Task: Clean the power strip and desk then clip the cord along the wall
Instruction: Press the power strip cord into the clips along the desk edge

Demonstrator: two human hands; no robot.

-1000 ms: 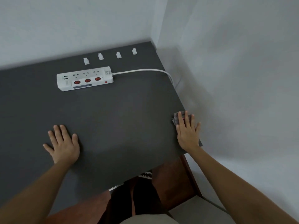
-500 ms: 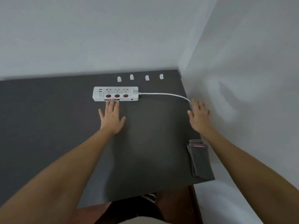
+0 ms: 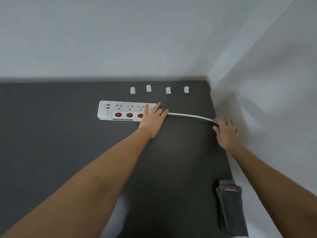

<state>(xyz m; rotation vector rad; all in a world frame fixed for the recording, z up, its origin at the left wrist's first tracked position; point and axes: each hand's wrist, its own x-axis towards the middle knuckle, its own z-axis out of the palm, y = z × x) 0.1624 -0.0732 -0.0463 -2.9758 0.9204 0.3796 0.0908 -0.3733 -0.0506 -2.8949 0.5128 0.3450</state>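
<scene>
Lying folded at the near right edge of the bench (image 3: 68, 134), the grey cloth (image 3: 230, 206) is now let go; a second ago the right hand pressed on it, so the wiping looks finished and the cord work is starting. Both arms have stretched forward from the near edge. The right hand (image 3: 225, 133) now rests on the cord (image 3: 190, 115) where it nears the side wall, fingers loosely curled over it; whether its grip has closed on the cord I cannot tell. The left hand (image 3: 152, 120) has moved from the bare bench onto the right end of the power strip (image 3: 120, 110), flat, its grip spread wide and holding nothing, fingers reaching the cord's exit. Farther back, four white clips (image 3: 148, 88) stand in a row near the rear wall, with the cord not yet in them.
</scene>
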